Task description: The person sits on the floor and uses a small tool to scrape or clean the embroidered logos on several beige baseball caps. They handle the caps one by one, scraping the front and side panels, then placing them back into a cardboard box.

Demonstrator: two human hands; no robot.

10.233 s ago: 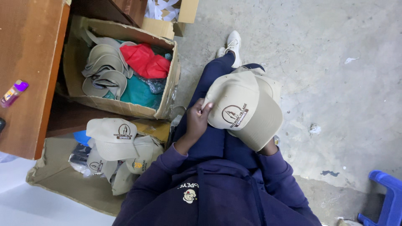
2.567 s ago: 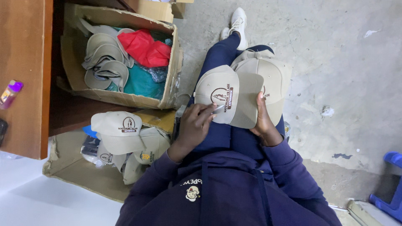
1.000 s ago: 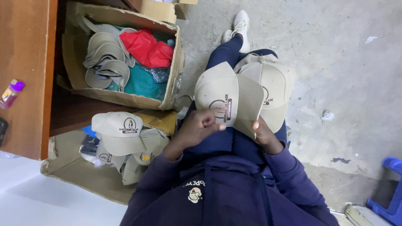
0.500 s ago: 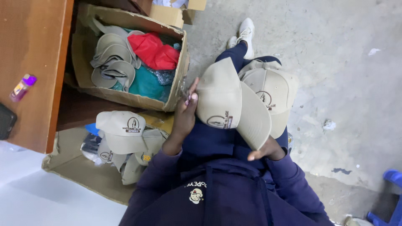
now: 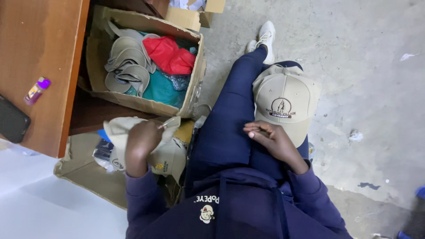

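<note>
**One cap off my lap, one remaining**

Since a moment ago, the beige cap that I was holding up over my lap is sitting out at my left side, where my left hand (image 5: 142,140) is pressing it (image 5: 118,128) down onto the pile of caps (image 5: 166,160) lying on flattened cardboard (image 5: 84,181). Those fingers are curling around its crown, and something thin and pale is poking out between them, possibly a tag. My right hand (image 5: 272,140) is resting on my thigh, fingers loosely bent and close together, pinching nothing, touching the brim of the second beige cap (image 5: 283,104) lying on my right leg. Beyond my left hand, an open cardboard box (image 5: 195,75) is holding more caps and red cloth (image 5: 170,55).
</note>
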